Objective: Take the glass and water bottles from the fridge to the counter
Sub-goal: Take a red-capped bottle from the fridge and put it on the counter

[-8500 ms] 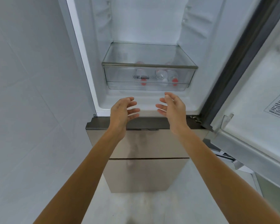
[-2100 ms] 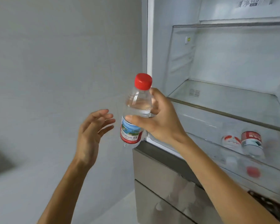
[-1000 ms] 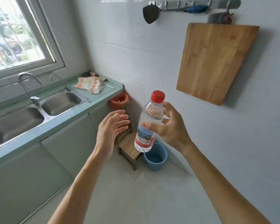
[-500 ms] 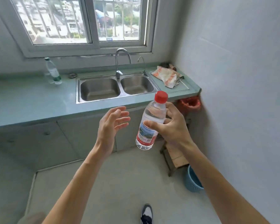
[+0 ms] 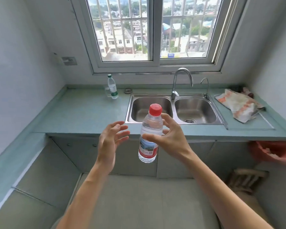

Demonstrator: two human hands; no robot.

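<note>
done: glass [image 5: 107, 92] and green bottle [image 5: 112, 87] on counter [image 5: 89, 113], beyond left hand [image 5: 111, 141], which is released | now: right hand [image 5: 170, 138] grasps red-cap bottle [image 5: 149, 139] | to do: set it down

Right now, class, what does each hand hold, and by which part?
The right hand grips the water bottle around its middle, just above the label. The left hand holds nothing.
</note>
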